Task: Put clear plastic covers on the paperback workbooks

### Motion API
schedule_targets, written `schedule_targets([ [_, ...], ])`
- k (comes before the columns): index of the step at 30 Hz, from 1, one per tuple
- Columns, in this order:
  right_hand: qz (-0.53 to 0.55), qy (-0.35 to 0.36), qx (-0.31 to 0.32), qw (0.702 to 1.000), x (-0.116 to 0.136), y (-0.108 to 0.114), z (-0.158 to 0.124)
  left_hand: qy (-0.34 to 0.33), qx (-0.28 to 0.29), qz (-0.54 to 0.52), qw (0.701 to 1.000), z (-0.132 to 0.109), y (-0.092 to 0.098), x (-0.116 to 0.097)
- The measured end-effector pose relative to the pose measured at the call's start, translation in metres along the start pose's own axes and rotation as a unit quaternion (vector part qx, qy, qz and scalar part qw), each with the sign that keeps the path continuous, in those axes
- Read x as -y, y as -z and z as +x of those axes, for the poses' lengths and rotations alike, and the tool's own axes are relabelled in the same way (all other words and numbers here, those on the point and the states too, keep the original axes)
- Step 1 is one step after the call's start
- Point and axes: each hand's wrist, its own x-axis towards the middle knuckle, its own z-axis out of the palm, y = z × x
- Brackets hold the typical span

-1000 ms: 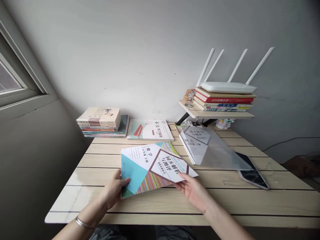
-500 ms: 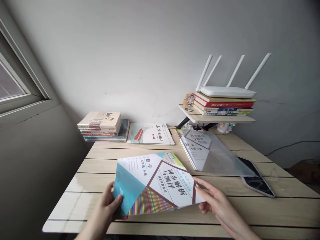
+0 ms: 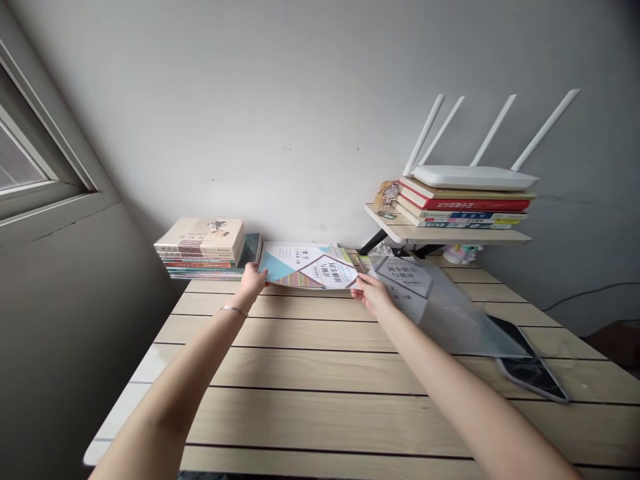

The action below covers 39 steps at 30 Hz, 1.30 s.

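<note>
A thin paperback workbook (image 3: pixel 309 267) is held at the far end of the wooden table (image 3: pixel 300 373), above or on a flat-lying book (image 3: pixel 295 245); contact between the two cannot be told. A stack of books (image 3: pixel 200 248) stands to the left, a clear plastic sleeve (image 3: pixel 450 313) to the right. The workbook appears light, flexible and slick-covered, best taken by opposite side edges. The left hand (image 3: pixel 253 283) pinches its left edge, and the right hand (image 3: pixel 373 295) closes on its right corner, with each hand's digits nearly together around the cover.
</note>
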Motion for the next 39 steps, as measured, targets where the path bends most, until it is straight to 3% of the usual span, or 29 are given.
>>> schedule_targets([
  [5,-0.042,0.004,-0.062,0.997,-0.008,-0.002,0.019,-0.092,-0.031,0.124,0.988,-0.006,-0.007,0.025],
  [10,-0.104,0.015,-0.082,0.991,-0.003,-0.005,0.033,-0.184,-0.055,0.234,0.953,-0.007,-0.004,0.037],
  [15,-0.208,0.036,-0.089,0.973,-0.002,-0.014,0.048,-0.229,-0.082,0.308,0.920,0.002,-0.002,0.045],
  [20,-0.327,0.063,-0.087,0.939,-0.008,-0.009,0.048,-0.256,-0.101,0.331,0.902,0.004,-0.004,0.054],
  [25,-0.450,0.089,-0.083,0.885,-0.006,-0.005,0.047,-0.264,-0.119,0.327,0.900,0.006,-0.005,0.057],
  [30,-0.534,0.058,-0.084,0.839,0.000,-0.014,0.053,-0.269,-0.125,0.321,0.899,0.009,-0.003,0.061],
  [39,-0.594,0.046,-0.070,0.800,0.006,-0.006,0.054,-0.265,-0.119,0.312,0.905,0.017,0.000,0.063],
])
